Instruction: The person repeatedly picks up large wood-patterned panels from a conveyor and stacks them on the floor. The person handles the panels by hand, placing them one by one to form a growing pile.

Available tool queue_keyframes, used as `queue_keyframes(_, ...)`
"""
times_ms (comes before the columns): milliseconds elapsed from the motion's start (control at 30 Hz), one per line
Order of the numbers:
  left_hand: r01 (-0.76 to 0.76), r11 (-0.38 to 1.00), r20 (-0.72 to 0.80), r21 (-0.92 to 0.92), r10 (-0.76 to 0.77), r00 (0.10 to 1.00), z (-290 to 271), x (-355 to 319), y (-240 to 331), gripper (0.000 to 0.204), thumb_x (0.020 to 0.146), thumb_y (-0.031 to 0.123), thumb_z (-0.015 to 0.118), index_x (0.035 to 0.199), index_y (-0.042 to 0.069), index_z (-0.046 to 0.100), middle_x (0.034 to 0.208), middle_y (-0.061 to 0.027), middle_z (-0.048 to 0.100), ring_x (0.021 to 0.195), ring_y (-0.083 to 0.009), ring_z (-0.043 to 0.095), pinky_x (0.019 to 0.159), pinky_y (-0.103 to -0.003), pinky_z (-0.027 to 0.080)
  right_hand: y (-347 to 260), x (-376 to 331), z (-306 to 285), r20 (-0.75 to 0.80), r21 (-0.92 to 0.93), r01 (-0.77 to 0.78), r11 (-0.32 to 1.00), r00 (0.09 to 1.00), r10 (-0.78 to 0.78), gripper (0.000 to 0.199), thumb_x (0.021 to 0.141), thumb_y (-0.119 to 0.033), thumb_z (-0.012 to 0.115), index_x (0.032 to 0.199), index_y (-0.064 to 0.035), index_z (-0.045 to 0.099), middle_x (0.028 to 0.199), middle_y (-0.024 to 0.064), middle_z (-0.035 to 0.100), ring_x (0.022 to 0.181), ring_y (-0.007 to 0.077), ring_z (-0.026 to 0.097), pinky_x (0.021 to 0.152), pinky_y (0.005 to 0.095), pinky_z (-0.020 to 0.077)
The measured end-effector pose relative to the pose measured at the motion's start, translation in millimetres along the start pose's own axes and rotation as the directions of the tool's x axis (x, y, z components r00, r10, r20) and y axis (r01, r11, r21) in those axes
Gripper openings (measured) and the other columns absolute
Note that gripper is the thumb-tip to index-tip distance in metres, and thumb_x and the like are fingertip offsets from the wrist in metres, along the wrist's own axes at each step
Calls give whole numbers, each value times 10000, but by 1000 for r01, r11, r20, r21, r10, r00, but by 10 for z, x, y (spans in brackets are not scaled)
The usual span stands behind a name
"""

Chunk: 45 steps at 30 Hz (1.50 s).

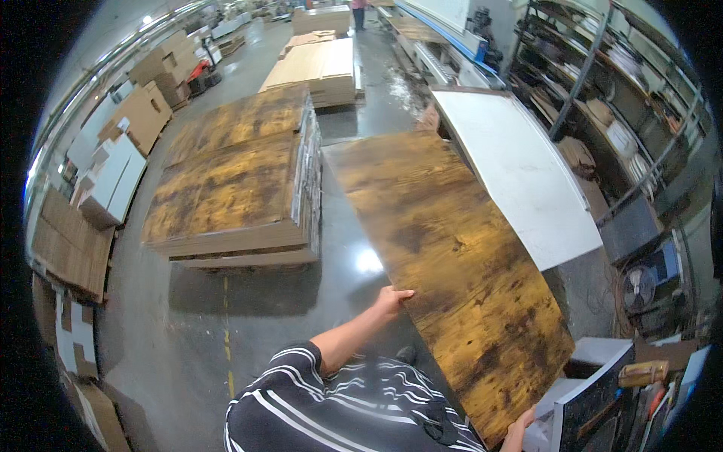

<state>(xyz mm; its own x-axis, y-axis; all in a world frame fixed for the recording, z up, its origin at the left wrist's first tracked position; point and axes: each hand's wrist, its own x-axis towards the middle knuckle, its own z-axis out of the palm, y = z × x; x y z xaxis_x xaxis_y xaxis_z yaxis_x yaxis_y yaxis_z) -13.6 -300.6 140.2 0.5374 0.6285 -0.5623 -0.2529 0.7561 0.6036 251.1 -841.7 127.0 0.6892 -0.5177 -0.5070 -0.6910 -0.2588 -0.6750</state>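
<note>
A long wood-grain board (pixel 459 248), brown and yellow with dark patches, slants in front of me from upper middle to lower right. My left hand (pixel 393 298) grips its left edge, thumb on top and fingers curled under. At the near end, low on the right, my right hand (pixel 520 428) holds the board's edge; its fingers are partly hidden. The board's right side overlaps a white-topped table (pixel 520 173). To the left stands a stack of similar wood-grain boards (pixel 226 184).
Pale boards (pixel 320 68) are stacked farther back. Metal shelves (pixel 595 90) with assorted goods line the right side. A small fan (pixel 639 286) and a tool holder (pixel 640 377) stand near my right. White and brown panels (pixel 113 181) stand at the far left.
</note>
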Motion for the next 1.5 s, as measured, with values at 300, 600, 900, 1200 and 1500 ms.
queue_keyframes(300,-181,983,-172,24,183,968,-1563,-369,1063,213,771,62,673,961,0,600,876,-68,590,715,-190,557,580,-322,418,-441,-1183,1664,254,-71,315,946,923,-288,472,882,-443,490,789,16,556,793,95,576,665,256,510,618,473,408)
queue_keyframes(600,-399,859,-456,-321,229,860,-3350,-903,1311,67,791,4,619,849,-22,600,804,-119,629,707,-238,603,677,-346,490,-969,-2861,3406,582,-170,588,791,708,-401,351,823,-311,539,844,32,611,862,107,615,762,244,581,660,420,455)
queue_keyframes(900,-542,698,-580,-468,220,785,-3999,-1311,1906,261,760,-54,616,1016,-37,568,990,-120,620,921,-253,593,827,-366,468,-838,-3914,5092,723,-283,717,637,596,-349,433,864,-335,575,565,-83,389,560,38,348,536,204,348,568,428,306)
queue_keyframes(1200,-601,697,-795,-391,74,603,-5084,-597,2658,278,798,2,622,1062,-22,536,1073,-159,564,940,-276,571,802,-404,451,-536,-5252,6462,851,-235,677,697,490,-189,460,882,-410,570,638,-82,358,654,23,358,633,194,368,632,429,304)
queue_keyframes(1500,-333,904,-921,-270,-141,364,-5452,-555,3126,332,814,99,632,1111,55,490,1132,-117,559,1025,-330,550,785,-428,458,341,-6009,7384,894,-198,696,690,417,-165,407,892,-432,540,843,-30,506,861,76,516,805,228,480,721,414,370)
